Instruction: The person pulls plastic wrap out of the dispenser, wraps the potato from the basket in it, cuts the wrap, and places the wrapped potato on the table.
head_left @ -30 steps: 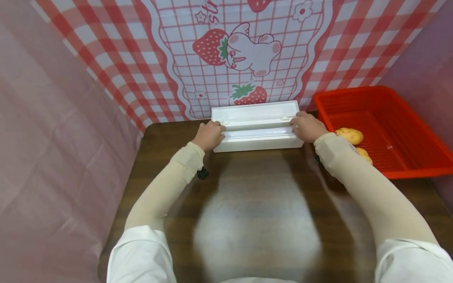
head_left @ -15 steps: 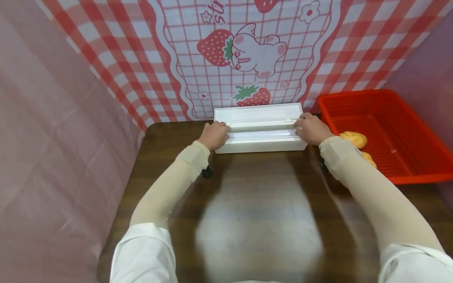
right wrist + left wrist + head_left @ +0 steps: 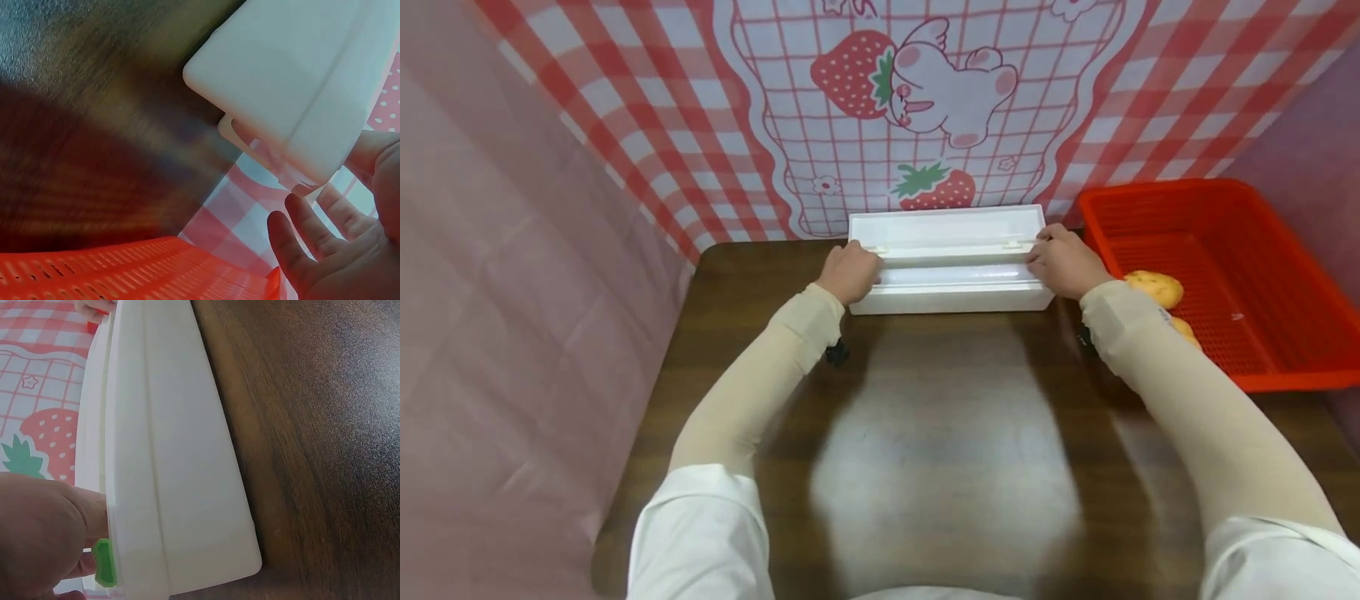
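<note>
A long white box [image 3: 951, 302], which looks like a cling film dispenser, lies at the back of the table with its lid [image 3: 951, 227] raised against the cloth. Something glossy and clear, apparently the film roll [image 3: 955, 275], shows inside. My left hand [image 3: 850, 273] holds the box's left end, thumb and fingers at its rim. Beside those fingers sits a green slider [image 3: 105, 562]. The right hand [image 3: 1066, 262] is at the opposite end, thumb behind the wall and fingers [image 3: 306, 228] around the corner. What the hidden fingertips touch inside is unclear.
An orange-red plastic basket [image 3: 1273, 379] stands at the right, close to my right forearm. Potatoes [image 3: 1156, 288] lie in its left side. A checked strawberry cloth [image 3: 760, 125] hangs behind the dark wooden table [image 3: 947, 450].
The head view shifts slightly. Both hands stay at the ends of the box, with only small finger movements; the lid remains raised.
</note>
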Available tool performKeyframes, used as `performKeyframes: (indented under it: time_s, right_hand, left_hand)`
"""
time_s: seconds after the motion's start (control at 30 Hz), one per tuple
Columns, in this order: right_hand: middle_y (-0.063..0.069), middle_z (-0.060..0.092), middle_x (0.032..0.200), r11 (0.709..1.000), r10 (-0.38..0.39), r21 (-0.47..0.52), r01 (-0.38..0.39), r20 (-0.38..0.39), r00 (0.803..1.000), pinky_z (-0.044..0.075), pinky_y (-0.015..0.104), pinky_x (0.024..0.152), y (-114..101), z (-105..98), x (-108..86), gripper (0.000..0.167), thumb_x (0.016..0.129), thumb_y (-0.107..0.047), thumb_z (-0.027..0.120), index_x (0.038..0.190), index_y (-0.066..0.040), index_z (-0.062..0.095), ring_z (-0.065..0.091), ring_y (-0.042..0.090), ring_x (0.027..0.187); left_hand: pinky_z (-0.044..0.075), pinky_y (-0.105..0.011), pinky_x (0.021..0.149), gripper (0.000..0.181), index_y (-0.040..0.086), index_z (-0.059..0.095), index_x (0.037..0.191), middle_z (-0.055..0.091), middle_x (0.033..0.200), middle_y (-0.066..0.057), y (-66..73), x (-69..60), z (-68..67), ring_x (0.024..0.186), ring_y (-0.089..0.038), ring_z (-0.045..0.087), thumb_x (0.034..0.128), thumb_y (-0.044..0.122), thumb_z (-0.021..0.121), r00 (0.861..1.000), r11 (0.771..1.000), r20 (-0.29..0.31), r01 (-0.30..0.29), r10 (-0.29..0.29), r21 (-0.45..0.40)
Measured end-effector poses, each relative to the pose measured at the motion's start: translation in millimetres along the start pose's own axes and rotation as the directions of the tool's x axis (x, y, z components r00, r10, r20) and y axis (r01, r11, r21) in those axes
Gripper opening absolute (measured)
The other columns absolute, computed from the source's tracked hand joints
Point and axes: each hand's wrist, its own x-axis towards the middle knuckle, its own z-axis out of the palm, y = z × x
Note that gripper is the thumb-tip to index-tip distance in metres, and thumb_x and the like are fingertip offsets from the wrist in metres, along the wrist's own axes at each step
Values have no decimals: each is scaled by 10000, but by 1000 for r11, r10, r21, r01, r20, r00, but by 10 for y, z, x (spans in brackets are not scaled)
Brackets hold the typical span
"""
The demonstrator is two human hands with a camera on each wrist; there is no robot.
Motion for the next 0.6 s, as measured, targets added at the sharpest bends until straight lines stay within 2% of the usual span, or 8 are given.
performKeyframes:
  time_s: [0.07,0.27,0.47,0.6]
  right_hand:
    - [279,498,1270,1000,14,6,-14,0,1000,408,593,1034,27,3,-12,253,957,-87,635,1134,75,716,451,431,1170]
    - [261,455,1328,996,76,38,-77,26,997,403,599,1048,69,21,-41,253,984,-123,617,1158,41,701,452,425,1163]
    - [246,433,1373,993,114,31,-115,26,993,397,597,1061,42,38,6,282,1000,-139,597,1223,15,671,443,420,1184]
    - [245,432,1382,992,121,41,-122,19,992,396,596,1062,64,46,39,293,1000,-148,599,1238,11,659,440,421,1194]
  left_hand:
    - [484,-418,689,135,170,759,906,738,891,-17,12,10,4,844,-264,582,981,247,677,1000,1000,-15,-13,13,-14]
    - [498,-420,682,188,195,766,820,728,822,11,9,23,-6,824,-252,642,978,254,685,1000,998,-4,-17,17,-52]
    - [531,-431,713,188,188,779,820,744,864,9,-55,53,-61,845,-234,676,977,236,687,1000,997,8,-28,29,-70]
    - [535,-422,689,195,182,768,811,740,878,-2,-69,73,-75,821,-221,662,982,195,676,1000,997,-8,-28,28,-68]
